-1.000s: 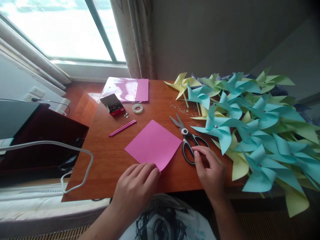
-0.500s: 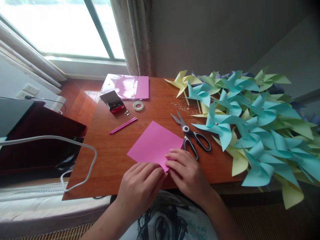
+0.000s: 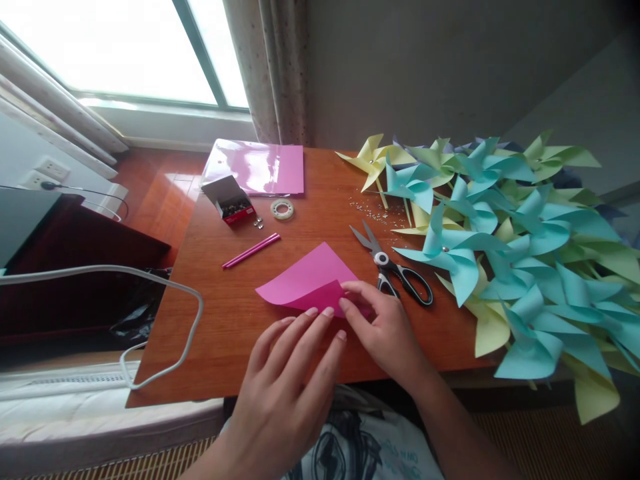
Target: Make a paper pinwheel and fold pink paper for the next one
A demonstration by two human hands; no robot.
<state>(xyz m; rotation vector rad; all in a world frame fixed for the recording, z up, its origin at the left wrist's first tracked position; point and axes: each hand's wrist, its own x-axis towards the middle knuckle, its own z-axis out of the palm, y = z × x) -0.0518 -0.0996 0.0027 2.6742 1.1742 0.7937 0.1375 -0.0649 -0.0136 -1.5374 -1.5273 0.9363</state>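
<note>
A pink square of paper point(image 3: 305, 280) lies on the wooden table point(image 3: 220, 333) in front of me, its near corner lifted and curling back over the sheet. My right hand point(image 3: 383, 327) pinches that lifted corner between thumb and fingers. My left hand point(image 3: 293, 370) lies flat just below the sheet, its fingertips pressing the near edge. Black-handled scissors point(image 3: 395, 267) lie just right of the paper, blades slightly apart and pointing away from me.
Many blue and yellow-green paper pinwheels point(image 3: 505, 247) fill the table's right side. At the back lie a pink folder point(image 3: 257, 167), a small red box of fasteners point(image 3: 230, 200), a tape roll point(image 3: 283, 209) and pink sticks point(image 3: 251, 251). A white cable point(image 3: 155, 313) loops off the left edge.
My right hand left the scissors, came over to the paper's near corner and lifted it, folding it back. My left hand slid nearer me, staying on the paper's edge.
</note>
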